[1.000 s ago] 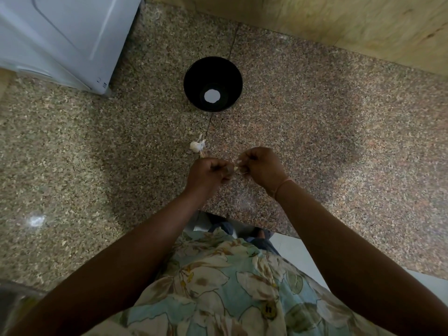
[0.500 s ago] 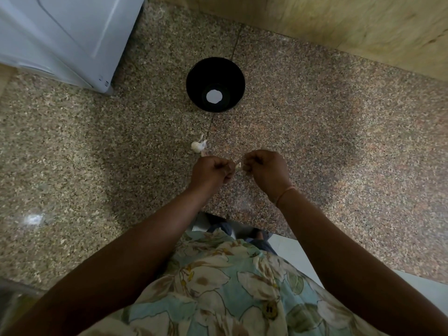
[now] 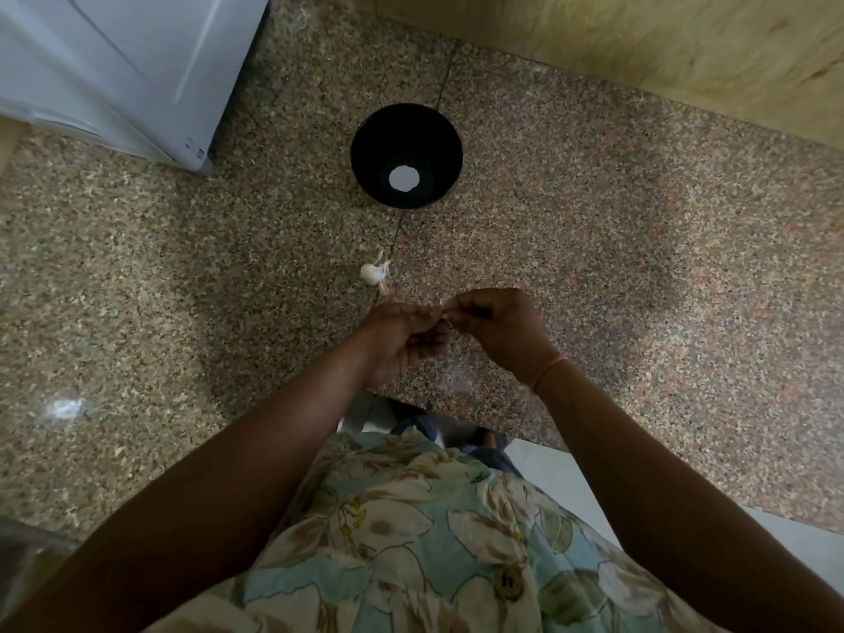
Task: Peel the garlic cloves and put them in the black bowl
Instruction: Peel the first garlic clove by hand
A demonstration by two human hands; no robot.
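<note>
The left hand (image 3: 402, 342) and the right hand (image 3: 500, 328) meet over the speckled granite desk (image 3: 639, 221), both above its near edge. The fingers (image 3: 427, 319) of the left hand are curled, with the palm turned partly upward. The right hand's fingers (image 3: 466, 308) are curled too, knuckles up. The tips of the two hands touch, and together they pinch a garlic clove (image 3: 446, 316). Only a small pale sliver of it shows between the fingertips; the rest is hidden, so how much skin is on it cannot be told.

Just beyond the fingers and slightly to their left, a white garlic piece (image 3: 373, 274) lies on the desk with loose papery skin sticking out of it, apart from both hands. Farther beyond the fingers in the same direction stands the black bowl (image 3: 365, 148), upright and well apart from the hands. A round white spot (image 3: 404, 178) shows at its bottom; what it is cannot be told.

Far beyond and left of the fingers is a white appliance (image 3: 114, 61). A thin orange thread (image 3: 548, 370) circles the right wrist.
</note>
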